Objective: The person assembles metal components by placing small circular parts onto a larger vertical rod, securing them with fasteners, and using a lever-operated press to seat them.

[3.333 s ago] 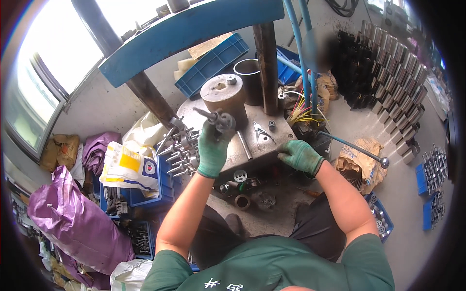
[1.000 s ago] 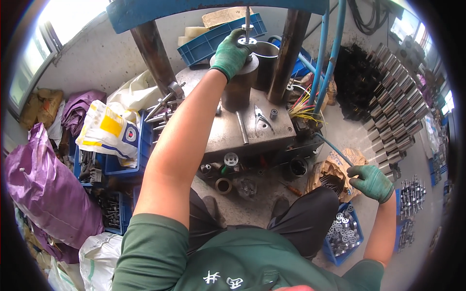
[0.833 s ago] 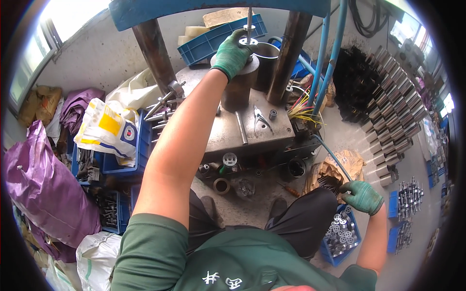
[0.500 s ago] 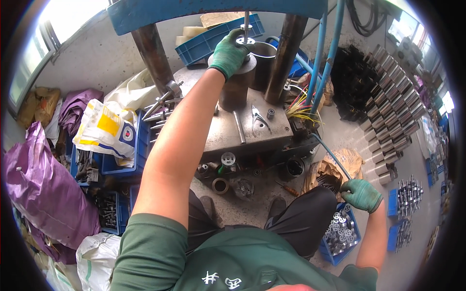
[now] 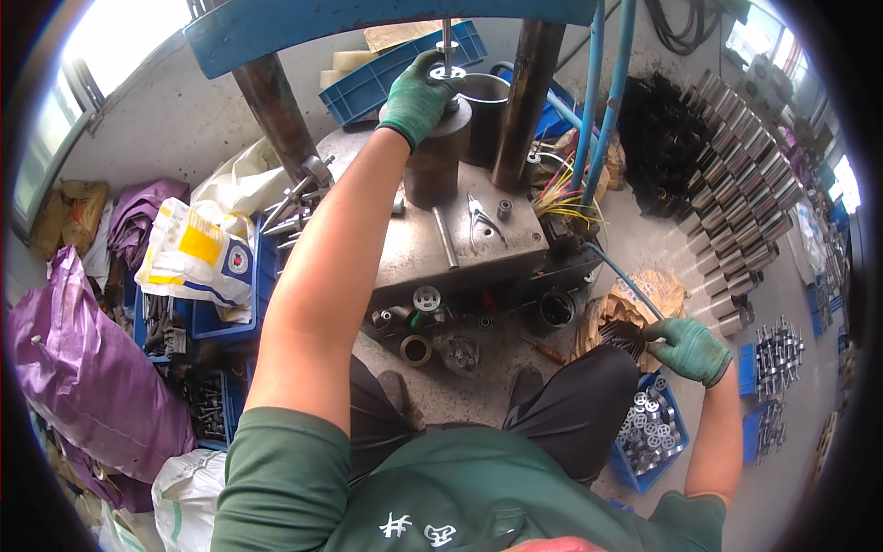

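On the far left lie purple bags point(image 5: 64, 368) and a white and yellow sack point(image 5: 193, 258) over blue crates point(image 5: 216, 322) of metal parts, crowding that side.

The left hand point(image 5: 418, 92), in a green glove, reaches up to the steel cylinder point(image 5: 437, 156) standing on the press table point(image 5: 460, 248). Its fingers are closed round a small ring-shaped part point(image 5: 448, 72) on the thin rod point(image 5: 445, 37) at the cylinder's top. The part looks light, hard and smooth, likely slippery; pinching its rim seems the surest hold. Two rusty columns point(image 5: 520, 92) flank the cylinder closely, so room there is tight.

Low on the right, the right hand point(image 5: 685, 348) is closed on a dark toothed part point(image 5: 625, 333), just above a blue bin point(image 5: 653, 432) of similar pieces. Rows of steel tubes point(image 5: 745, 212) stand beyond.
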The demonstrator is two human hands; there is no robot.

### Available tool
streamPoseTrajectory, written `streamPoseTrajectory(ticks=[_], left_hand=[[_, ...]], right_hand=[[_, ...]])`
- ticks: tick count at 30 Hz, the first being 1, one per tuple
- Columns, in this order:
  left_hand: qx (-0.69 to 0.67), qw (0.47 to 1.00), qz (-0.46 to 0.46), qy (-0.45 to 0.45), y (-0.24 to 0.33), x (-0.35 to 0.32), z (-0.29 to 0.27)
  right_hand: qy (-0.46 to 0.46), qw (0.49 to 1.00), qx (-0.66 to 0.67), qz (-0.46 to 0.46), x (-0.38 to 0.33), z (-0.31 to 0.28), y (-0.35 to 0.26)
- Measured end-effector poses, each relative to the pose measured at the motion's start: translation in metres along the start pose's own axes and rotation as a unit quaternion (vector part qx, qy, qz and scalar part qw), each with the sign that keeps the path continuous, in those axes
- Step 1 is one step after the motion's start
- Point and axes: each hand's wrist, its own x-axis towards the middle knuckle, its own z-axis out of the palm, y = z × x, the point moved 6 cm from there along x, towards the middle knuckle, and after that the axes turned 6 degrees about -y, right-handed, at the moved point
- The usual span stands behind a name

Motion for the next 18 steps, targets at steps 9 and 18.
streamPoseTrajectory(ticks=[9, 18], left_hand=[[0.02, 0.999, 0.042, -0.002, -0.015, 0.01, -0.005], [-0.035, 0.999, 0.004, -0.015, -0.012, 0.007, -0.002]], right_hand=[[-0.009, 1.0, -0.015, -0.004, -0.001, 0.0, -0.006], [0.007, 0.998, -0.051, -0.035, -0.004, 0.006, -0.008]])
